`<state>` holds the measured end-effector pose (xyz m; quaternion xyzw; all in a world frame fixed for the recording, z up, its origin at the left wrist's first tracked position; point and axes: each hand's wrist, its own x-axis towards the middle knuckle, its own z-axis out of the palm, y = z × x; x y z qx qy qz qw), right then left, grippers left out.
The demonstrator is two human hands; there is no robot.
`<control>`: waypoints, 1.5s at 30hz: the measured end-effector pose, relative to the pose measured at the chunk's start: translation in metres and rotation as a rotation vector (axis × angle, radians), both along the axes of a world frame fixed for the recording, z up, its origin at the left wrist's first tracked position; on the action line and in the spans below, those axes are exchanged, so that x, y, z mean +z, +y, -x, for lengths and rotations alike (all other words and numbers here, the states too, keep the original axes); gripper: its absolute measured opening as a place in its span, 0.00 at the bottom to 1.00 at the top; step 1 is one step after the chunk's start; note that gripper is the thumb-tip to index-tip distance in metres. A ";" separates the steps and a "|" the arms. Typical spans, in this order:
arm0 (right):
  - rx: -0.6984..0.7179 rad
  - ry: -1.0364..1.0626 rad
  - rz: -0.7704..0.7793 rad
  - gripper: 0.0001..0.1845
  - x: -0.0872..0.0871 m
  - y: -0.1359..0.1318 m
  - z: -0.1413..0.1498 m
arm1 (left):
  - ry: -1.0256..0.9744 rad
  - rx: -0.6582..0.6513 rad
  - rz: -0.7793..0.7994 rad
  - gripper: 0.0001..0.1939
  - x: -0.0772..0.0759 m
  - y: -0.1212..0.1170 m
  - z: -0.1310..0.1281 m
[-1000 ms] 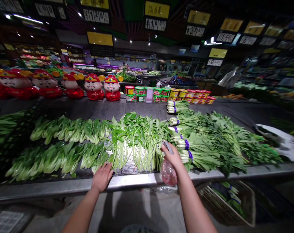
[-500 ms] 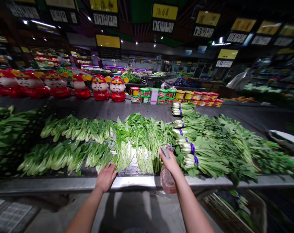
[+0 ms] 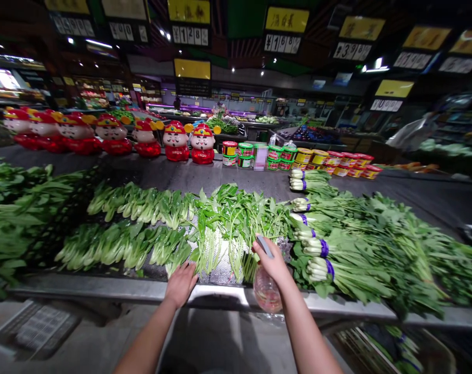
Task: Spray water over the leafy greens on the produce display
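My right hand (image 3: 274,264) is wrapped round the top of a clear pinkish spray bottle (image 3: 266,291), held over the stall's metal front edge (image 3: 220,293) and pointed at a pile of loose leafy greens (image 3: 236,223). My left hand (image 3: 181,283) rests on that metal edge with its fingers spread, its fingertips at the stems of the greens. Bok choy (image 3: 134,234) lies in two rows to the left of the pile. Bundles of greens tied with purple bands (image 3: 337,244) lie to the right.
Red and white figurines (image 3: 103,136) and a row of small coloured tubs (image 3: 298,155) stand along the back of the dark counter. Price signs hang overhead. A basket with greens (image 3: 400,348) sits on the floor at lower right. A floor grate (image 3: 41,327) lies at lower left.
The view has drifted left, so the stall sits further right in the picture. Both hands keep their places relative to the greens; the right hand still grips the bottle.
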<state>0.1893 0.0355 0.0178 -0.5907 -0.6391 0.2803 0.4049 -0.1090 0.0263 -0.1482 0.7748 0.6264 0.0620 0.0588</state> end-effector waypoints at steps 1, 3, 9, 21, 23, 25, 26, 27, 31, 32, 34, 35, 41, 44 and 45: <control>-0.007 -0.005 -0.004 0.20 0.000 0.001 0.004 | -0.002 0.003 0.001 0.25 0.000 0.000 0.000; -0.025 -0.014 -0.015 0.20 0.000 0.001 0.011 | -0.007 0.009 0.002 0.24 -0.002 0.001 0.000; -0.044 -0.033 -0.009 0.20 -0.006 -0.005 0.025 | -0.019 -0.004 0.008 0.24 -0.009 0.005 0.003; -0.034 0.056 0.005 0.18 -0.012 -0.020 0.058 | -0.011 -0.058 -0.012 0.22 0.004 -0.003 0.039; -0.039 0.028 0.005 0.19 -0.018 -0.023 0.065 | 0.013 -0.001 -0.030 0.22 0.003 -0.005 0.045; -0.036 0.001 0.023 0.20 -0.026 -0.026 0.072 | 0.036 0.033 -0.014 0.23 0.002 -0.006 0.049; -0.027 -0.010 0.039 0.21 -0.032 -0.028 0.076 | 0.040 0.038 -0.003 0.23 0.002 -0.006 0.049; -0.015 -0.020 0.056 0.21 -0.037 -0.030 0.080 | 0.041 0.038 0.005 0.24 0.001 -0.006 0.049; 0.020 -0.062 0.114 0.21 -0.054 -0.039 0.091 | 0.007 0.011 -0.026 0.25 -0.003 -0.007 0.049; 0.015 -0.068 0.121 0.21 -0.056 -0.042 0.093 | -0.005 0.004 -0.038 0.24 -0.004 -0.008 0.050; 0.013 -0.068 0.127 0.20 -0.057 -0.048 0.096 | -0.023 -0.009 -0.059 0.24 -0.005 -0.009 0.051; 0.020 -0.062 0.124 0.20 -0.057 -0.050 0.097 | -0.028 -0.012 -0.067 0.24 -0.006 -0.010 0.051; 0.100 -0.011 0.117 0.21 -0.046 -0.059 0.104 | -0.036 -0.019 -0.070 0.23 -0.005 -0.012 0.053; 0.108 -0.021 0.137 0.21 -0.048 -0.061 0.109 | -0.040 -0.029 -0.068 0.24 -0.005 -0.012 0.053; 0.099 -0.033 0.147 0.21 -0.051 -0.061 0.110 | -0.036 -0.031 -0.070 0.25 -0.006 -0.012 0.053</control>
